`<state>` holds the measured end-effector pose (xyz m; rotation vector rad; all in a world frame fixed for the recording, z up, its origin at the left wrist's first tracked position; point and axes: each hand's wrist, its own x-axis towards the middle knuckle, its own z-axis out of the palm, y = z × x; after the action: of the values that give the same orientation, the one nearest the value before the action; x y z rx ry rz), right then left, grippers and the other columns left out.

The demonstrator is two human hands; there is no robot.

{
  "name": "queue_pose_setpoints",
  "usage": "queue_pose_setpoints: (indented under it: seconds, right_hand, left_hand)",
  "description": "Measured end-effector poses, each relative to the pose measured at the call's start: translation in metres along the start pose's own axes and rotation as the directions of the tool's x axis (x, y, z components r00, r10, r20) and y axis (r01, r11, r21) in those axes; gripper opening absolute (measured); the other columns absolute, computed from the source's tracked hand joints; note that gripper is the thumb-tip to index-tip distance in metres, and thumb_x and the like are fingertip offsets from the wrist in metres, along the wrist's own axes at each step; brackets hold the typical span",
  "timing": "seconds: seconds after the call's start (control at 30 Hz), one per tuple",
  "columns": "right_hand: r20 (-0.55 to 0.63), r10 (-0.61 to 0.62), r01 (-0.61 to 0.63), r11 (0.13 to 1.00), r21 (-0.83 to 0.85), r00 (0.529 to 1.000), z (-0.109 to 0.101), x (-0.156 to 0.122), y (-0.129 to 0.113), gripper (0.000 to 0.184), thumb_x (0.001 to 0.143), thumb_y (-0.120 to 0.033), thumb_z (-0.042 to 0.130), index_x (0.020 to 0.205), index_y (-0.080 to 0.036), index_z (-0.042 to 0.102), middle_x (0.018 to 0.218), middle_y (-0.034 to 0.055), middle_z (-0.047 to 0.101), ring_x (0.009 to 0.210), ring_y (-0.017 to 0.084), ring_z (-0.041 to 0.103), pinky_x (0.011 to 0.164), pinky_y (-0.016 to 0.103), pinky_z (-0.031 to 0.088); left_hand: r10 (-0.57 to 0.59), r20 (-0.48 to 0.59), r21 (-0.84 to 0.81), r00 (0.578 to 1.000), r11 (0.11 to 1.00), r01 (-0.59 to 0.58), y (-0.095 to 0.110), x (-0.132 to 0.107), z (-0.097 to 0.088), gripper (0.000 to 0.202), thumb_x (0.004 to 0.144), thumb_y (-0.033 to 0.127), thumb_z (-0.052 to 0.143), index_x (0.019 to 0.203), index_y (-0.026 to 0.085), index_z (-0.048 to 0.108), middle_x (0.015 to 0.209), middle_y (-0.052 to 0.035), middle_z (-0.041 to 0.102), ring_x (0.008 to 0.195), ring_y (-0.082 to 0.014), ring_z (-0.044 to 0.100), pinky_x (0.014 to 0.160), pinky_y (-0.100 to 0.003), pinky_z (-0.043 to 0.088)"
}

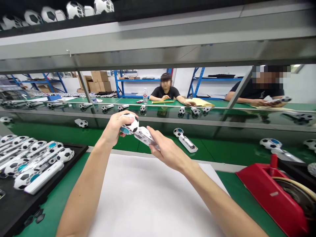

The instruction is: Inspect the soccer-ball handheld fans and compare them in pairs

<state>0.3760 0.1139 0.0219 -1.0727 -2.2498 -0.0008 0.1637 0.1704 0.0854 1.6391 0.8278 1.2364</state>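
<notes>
Both my hands hold one handheld device with a football-patterned head [132,125] and a white handle [145,135], above the near edge of the green belt. My left hand [116,126] is closed round the ball head, thumb on top, and a blue patch shows on its underside. My right hand [164,148] grips the far end of the handle between thumb and fingers. The handle's side towards me looks uncovered, with inner parts showing. Another such device [185,140] lies on the belt just beyond my right hand, its handle also showing inner parts.
White paper [153,194] covers the bench below my arms. A black tray [71,158] of several football devices is at left, a red tape dispenser [271,194] at right. More devices lie along the belt [103,130]. Two people sit opposite, under an overhead shelf [158,49].
</notes>
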Motion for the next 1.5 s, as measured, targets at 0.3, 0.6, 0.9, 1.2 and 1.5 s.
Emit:
queue_pose_setpoints:
  seconds: [0.3,0.6,0.9,1.2,1.5]
  right_hand:
    - [0.006,0.121,-0.11,0.88,0.461,0.993,0.002,-0.001,0.005,0.066,0.096,-0.028,0.049,0.156,-0.02,0.023,0.134,0.0172,0.053,0.117,0.031,0.058,0.093,0.05,0.052]
    - [0.266,0.09,-0.223,-0.331,0.917,0.96,-0.018,0.002,-0.019,0.029,0.089,-0.036,0.06,0.108,-0.016,0.066,0.088,0.0031,0.067,0.055,0.009,0.058,0.046,0.02,0.047]
    - [0.02,0.254,-0.124,0.404,0.906,0.967,0.0,-0.005,-0.031,0.057,0.095,-0.036,0.06,0.148,-0.025,0.041,0.095,0.0039,0.064,0.077,0.017,0.064,0.066,0.03,0.055]
    - [0.079,0.181,-0.15,0.425,0.893,0.98,0.0,-0.009,-0.036,0.073,0.097,-0.037,0.056,0.159,-0.03,0.016,0.111,0.0066,0.06,0.091,0.019,0.059,0.078,0.036,0.054]
    - [0.049,0.297,-0.153,0.337,0.929,0.954,-0.001,-0.008,-0.043,0.057,0.093,-0.029,0.056,0.147,-0.033,0.036,0.123,0.006,0.058,0.087,0.018,0.063,0.073,0.036,0.057]
  left_hand:
    - [0.183,0.098,-0.143,0.978,0.975,-0.168,0.001,-0.003,0.001,0.043,0.081,0.048,0.062,0.112,0.018,0.067,0.081,-0.0019,0.061,0.057,-0.0109,0.052,0.041,-0.02,0.037]
    - [0.198,-0.005,-0.071,0.98,0.978,-0.198,0.006,-0.008,0.005,0.051,0.085,0.046,0.069,0.127,0.019,0.062,0.088,-0.0035,0.064,0.055,-0.0087,0.051,0.043,-0.022,0.035]
    - [0.206,-0.014,-0.215,0.978,0.955,-0.204,0.003,-0.013,0.031,0.059,0.079,0.051,0.076,0.125,0.019,0.056,0.119,-0.0099,0.067,0.106,-0.0225,0.066,0.082,-0.027,0.055]
    - [0.338,-0.154,-0.178,0.928,0.915,-0.363,0.004,-0.014,0.035,0.063,0.078,0.046,0.078,0.132,0.025,0.052,0.121,-0.0063,0.066,0.11,-0.0224,0.066,0.092,-0.029,0.053]
    - [0.345,-0.19,-0.106,0.919,0.924,-0.369,0.004,-0.018,0.039,0.06,0.075,0.047,0.081,0.12,0.026,0.047,0.105,-0.0038,0.068,0.095,-0.0204,0.069,0.082,-0.03,0.055]
